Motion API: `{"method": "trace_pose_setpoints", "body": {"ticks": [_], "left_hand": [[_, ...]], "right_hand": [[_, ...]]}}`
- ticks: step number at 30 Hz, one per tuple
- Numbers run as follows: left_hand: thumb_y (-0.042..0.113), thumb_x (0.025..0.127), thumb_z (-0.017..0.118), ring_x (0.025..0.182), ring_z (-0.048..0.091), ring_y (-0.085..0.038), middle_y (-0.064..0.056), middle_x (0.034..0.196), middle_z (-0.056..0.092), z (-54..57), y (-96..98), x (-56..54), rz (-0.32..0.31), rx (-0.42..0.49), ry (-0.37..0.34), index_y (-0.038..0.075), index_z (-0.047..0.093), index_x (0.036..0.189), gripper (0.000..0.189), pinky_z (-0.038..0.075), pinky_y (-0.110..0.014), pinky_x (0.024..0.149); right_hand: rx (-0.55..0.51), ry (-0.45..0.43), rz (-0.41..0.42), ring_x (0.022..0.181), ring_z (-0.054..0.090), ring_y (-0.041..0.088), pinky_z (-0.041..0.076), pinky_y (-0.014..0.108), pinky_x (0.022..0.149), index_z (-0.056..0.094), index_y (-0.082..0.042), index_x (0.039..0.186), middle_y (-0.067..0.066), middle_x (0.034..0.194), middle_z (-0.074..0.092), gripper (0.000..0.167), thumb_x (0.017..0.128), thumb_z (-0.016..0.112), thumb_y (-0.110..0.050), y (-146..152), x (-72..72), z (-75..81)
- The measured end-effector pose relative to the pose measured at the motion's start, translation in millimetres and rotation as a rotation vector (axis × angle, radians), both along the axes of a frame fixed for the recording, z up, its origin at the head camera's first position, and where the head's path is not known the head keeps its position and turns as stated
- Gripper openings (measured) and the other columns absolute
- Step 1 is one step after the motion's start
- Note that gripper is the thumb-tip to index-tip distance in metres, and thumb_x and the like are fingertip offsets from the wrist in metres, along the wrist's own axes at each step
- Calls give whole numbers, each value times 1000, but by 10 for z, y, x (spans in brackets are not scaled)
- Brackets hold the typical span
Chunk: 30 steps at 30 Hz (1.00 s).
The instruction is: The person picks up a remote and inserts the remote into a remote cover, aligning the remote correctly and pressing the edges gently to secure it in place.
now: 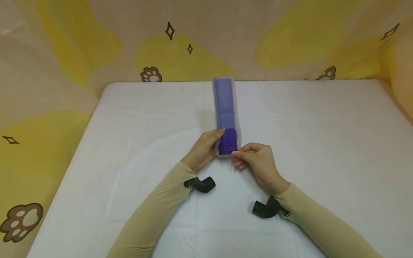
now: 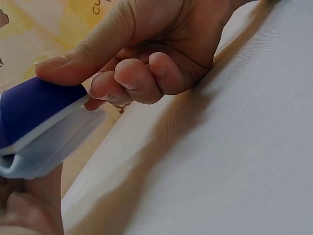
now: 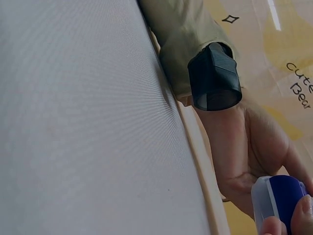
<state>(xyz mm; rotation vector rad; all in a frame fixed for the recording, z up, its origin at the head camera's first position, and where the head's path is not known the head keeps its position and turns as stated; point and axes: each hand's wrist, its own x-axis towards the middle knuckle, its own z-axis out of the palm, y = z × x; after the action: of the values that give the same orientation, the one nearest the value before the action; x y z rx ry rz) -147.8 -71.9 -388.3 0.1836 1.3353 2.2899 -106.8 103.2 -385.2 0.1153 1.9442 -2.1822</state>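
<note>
A long, slim purple case (image 1: 224, 102) in a translucent cover is held up over the table, its far end pointing away. Its near end (image 1: 229, 140) is a darker purple with a small slot. My left hand (image 1: 203, 147) grips the case from the left, thumb on the dark end's face and the palm under it. At the lower right corner, my right hand (image 1: 258, 159) pinches the edge between thumb and index finger; its other fingers are curled below. In the left wrist view, the right thumb (image 2: 63, 68) presses the dark purple corner, above the pale cover layer.
A white cloth-covered table (image 1: 145, 118) lies under both hands. Behind it hangs a yellow and beige curtain (image 1: 206, 21) with paw prints and stars. Black wrist cameras (image 1: 201, 184) sit at both sleeve cuffs, facing inward below the hands.
</note>
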Motion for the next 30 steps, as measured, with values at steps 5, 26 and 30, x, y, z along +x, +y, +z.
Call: {"method": "trace_pose_setpoints", "body": {"ticks": [5, 26, 30], "left_hand": [[45, 84, 68, 100, 59, -14, -14, 119, 56, 6, 17, 6, 12, -7, 1, -15, 38, 133, 83, 47, -30, 91], [-1, 91, 51, 107, 55, -16, -19, 129, 51, 52, 23, 5, 133, -47, -21, -8, 37, 136, 48, 43, -32, 97], [-1, 93, 48, 104, 56, -15, -16, 126, 52, 52, 30, 4, 135, -1, -47, -8, 34, 138, 48, 45, -29, 94]], "right_hand": [[-10, 13, 1, 57, 64, 16, 55, 29, 53, 59, 6, 81, 9, 66, 68, 14, 81, 71, 0, 5, -3, 2], [-39, 163, 25, 68, 64, 17, 55, 30, 65, 53, 12, 93, 10, 76, 66, 17, 89, 63, -1, 34, -37, 23], [1, 220, -15, 70, 64, 18, 55, 29, 66, 55, 13, 93, 14, 80, 65, 18, 86, 66, 0, 46, -48, 14]]}}
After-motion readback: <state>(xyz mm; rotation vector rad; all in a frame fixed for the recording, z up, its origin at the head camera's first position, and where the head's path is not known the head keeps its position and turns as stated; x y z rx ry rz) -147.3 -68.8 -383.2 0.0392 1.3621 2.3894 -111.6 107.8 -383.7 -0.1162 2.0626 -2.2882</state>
